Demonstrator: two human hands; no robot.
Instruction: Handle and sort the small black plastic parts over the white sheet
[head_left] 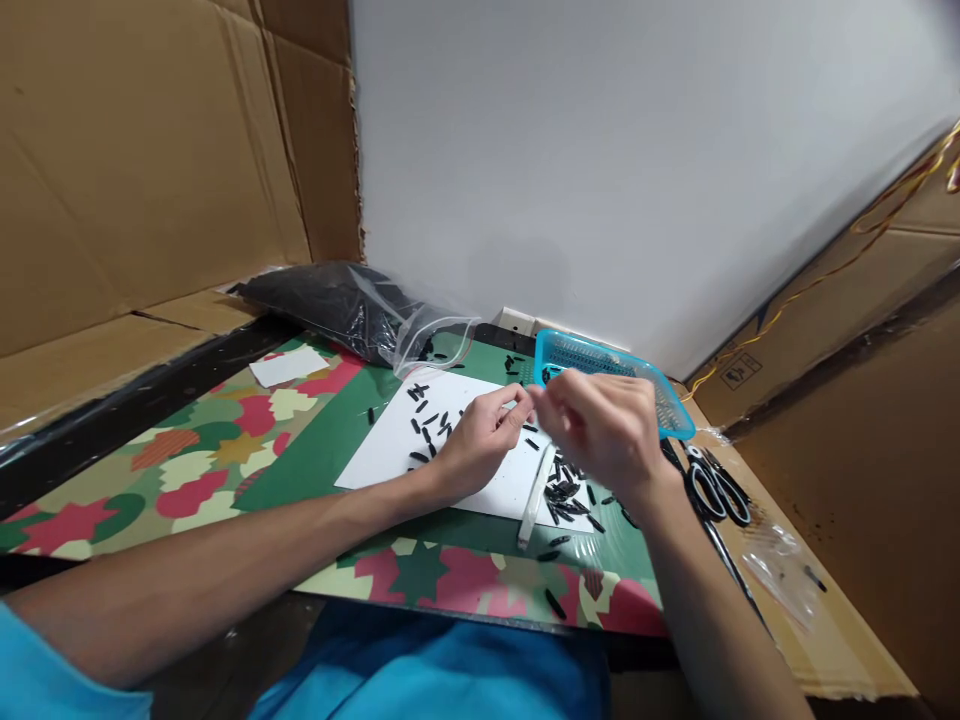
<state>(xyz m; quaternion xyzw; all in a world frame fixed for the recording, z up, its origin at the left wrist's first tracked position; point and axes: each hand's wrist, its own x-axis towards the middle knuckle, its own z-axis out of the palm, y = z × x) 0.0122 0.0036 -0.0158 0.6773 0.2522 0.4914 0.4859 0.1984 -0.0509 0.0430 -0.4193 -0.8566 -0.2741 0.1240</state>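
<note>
Above the white paper sheet (pixel 382 450), my left hand (pixel 484 435) is closed in a pinch, its fingertips close to those of my right hand (pixel 604 425). The right hand is also closed, fingers curled; whatever either one holds is too small or hidden to name. Small black oblong pieces (pixel 427 430) lie scattered on the paper left of my left hand. A denser heap of black pieces (pixel 566 495) lies below my right hand, beside a flat whitish strip (pixel 535 500).
Behind the paper rests a clear zip bag of dark contents (pixel 330 300). A blue plastic basket (pixel 679 420) stands at the back right, with black-handled scissors (pixel 716 490) near it. Cardboard walls (pixel 150 150) flank the table, and a small plastic bag (pixel 784 575) lies on the right.
</note>
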